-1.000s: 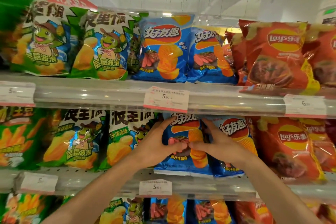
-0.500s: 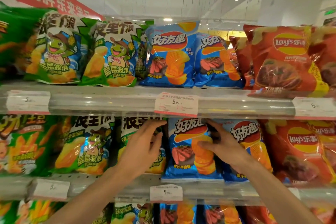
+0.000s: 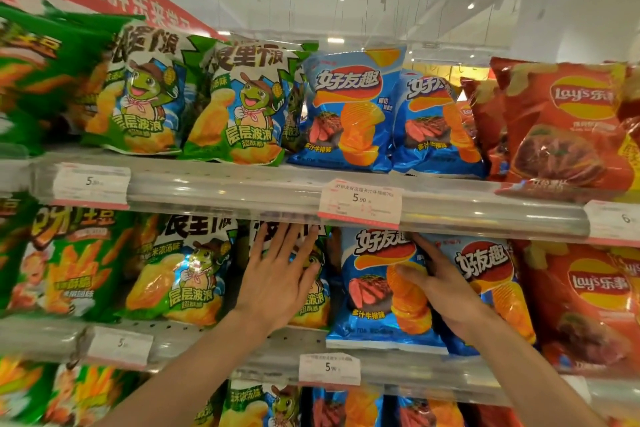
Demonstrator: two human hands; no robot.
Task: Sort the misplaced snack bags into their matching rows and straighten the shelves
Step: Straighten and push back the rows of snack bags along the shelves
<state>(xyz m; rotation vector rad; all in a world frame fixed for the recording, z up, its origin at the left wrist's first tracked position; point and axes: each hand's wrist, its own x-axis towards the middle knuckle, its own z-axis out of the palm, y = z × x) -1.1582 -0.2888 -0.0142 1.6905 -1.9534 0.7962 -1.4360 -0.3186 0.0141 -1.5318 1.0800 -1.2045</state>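
On the middle shelf, my left hand (image 3: 278,276) lies flat with fingers spread on a green turtle-print snack bag (image 3: 313,302), covering most of its front. My right hand (image 3: 438,282) presses against the right edge of a blue steak-flavour chip bag (image 3: 370,288), fingers reaching into the gap between it and a second, tilted blue bag (image 3: 485,267). Neither hand has a bag lifted. Another green turtle bag (image 3: 180,274) stands left of my left hand. Red Lay's bags (image 3: 588,302) stand at the right.
The top shelf carries green turtle bags (image 3: 239,104), blue chip bags (image 3: 349,111) and red Lay's bags (image 3: 564,125) in the same order. Clear shelf rails hold price tags (image 3: 360,203). Green-orange bags (image 3: 65,263) fill the far left. A lower shelf shows more bags (image 3: 259,406).
My left hand left the blue bag and slid left onto the green turtle bag, fingers spreading. My right hand moved to the blue bag's right edge. The view tilted slightly upward.
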